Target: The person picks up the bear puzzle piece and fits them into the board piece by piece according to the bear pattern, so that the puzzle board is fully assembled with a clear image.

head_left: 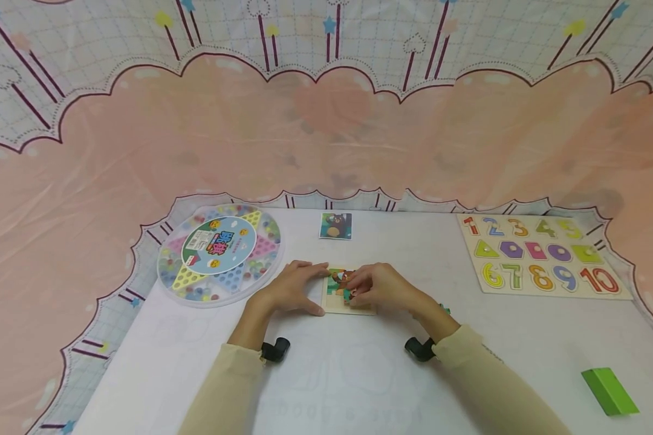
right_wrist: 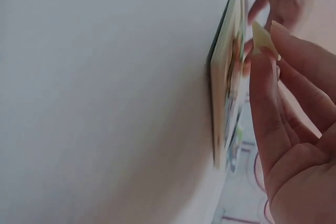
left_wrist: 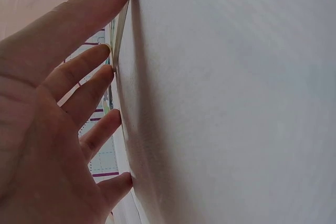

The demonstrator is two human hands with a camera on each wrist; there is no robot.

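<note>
Puzzle board, wooden and bearing a green and brown picture, lies flat on a white desk just below the center of the frame. A peach and white patterned cloth fills the top of the frame. At the right of the frame sits a number board with digits 1 to 10 and a row of colored shapes; at left, a round game disc shows a blue label among colored triangles and beads. A person's left hand, fingers spread and grip holding nothing, has its thumb and index finger at the puzzle board's left corners. The right hand is over the same board, thumb and fingertips drawn together. A green block lies at lower right. An animal card lies above the puzzle board in the frame. Pinched in the right hand's grip is a small puzzle piece, showing a pale side in the right wrist view.
</note>
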